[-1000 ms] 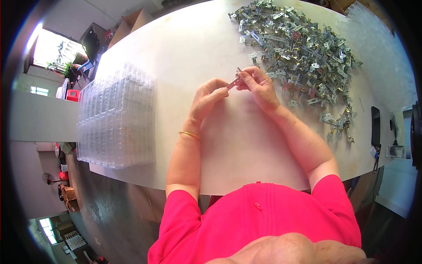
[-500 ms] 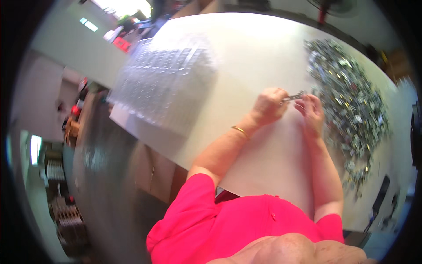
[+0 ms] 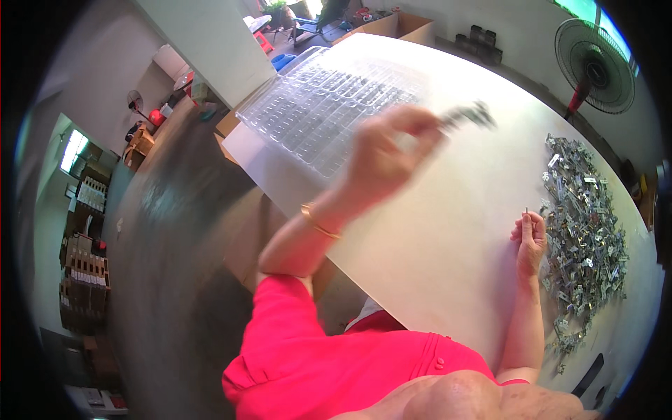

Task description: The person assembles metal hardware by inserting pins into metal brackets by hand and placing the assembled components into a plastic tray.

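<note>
My left hand (image 3: 385, 150), blurred by motion, is raised over the table with its fingers pinched on a small metal part (image 3: 474, 115). That part is dark silver and smeared, so its exact shape cannot be made out. Beside the left hand lies a clear plastic tray (image 3: 290, 129) with rows of compartments. My right hand (image 3: 530, 241) rests low over the table, thumb and fingers closed on a thin, short metal piece (image 3: 526, 210) that points upward. Just right of it spreads a heap of small silver metal parts (image 3: 584, 217), some with brass-coloured bits.
The pale table (image 3: 434, 259) runs under both hands. A standing fan (image 3: 595, 66) is beyond its far right edge, and an open cardboard box (image 3: 413, 28) sits past the far edge. A dark flat tool (image 3: 588, 374) lies at the near right.
My left hand has moved left, away from the right hand, carrying the metal part toward the tray. My right hand has separated from it and sits beside the heap. The view has shifted.
</note>
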The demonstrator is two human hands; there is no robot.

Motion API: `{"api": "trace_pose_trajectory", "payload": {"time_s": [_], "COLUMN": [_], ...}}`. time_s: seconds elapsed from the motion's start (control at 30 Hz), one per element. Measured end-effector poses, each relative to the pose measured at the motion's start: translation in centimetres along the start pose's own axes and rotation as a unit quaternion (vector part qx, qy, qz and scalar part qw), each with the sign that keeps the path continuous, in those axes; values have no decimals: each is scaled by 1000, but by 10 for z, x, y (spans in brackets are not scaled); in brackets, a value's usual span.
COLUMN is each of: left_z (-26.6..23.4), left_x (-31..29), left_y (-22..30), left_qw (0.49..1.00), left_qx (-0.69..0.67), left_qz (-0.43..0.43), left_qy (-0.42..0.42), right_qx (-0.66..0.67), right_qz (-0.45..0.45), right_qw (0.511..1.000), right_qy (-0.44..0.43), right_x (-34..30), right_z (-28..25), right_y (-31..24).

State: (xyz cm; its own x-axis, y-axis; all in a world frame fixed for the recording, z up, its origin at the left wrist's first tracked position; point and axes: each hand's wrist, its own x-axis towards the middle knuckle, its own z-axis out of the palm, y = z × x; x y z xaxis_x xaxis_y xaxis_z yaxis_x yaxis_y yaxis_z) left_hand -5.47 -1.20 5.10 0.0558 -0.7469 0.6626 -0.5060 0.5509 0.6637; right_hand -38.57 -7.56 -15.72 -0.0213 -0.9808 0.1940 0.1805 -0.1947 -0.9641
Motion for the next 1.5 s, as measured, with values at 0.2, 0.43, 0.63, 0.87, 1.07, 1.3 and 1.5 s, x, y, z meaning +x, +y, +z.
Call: {"api": "trace_pose_trajectory", "payload": {"time_s": [0.2,0.43,0.63,0.87,1.07,1.3,1.5], "left_z": [-175,-289,-296,-296,-298,-289,-289], "left_x": [40,60,65,74,74,69,87], "left_y": [-106,-195,-234,-238,-239,-241,-215], "left_qw": [946,844,794,779,758,752,813], "left_qx": [258,457,535,539,580,581,576], "left_qz": [-94,-242,-267,-317,-298,-311,-89], "left_qy": [170,140,107,45,18,16,-6], "right_qx": [2,15,4,-21,-34,-53,-108], "right_qz": [10,35,39,38,51,85,42], "right_qw": [1000,999,999,999,998,995,993], "right_qy": [1,-6,8,9,10,29,18], "right_x": [1,0,-2,0,-2,-15,-9], "right_z": [3,1,1,5,4,8,12], "right_y": [7,14,18,14,10,-4,-1]}}
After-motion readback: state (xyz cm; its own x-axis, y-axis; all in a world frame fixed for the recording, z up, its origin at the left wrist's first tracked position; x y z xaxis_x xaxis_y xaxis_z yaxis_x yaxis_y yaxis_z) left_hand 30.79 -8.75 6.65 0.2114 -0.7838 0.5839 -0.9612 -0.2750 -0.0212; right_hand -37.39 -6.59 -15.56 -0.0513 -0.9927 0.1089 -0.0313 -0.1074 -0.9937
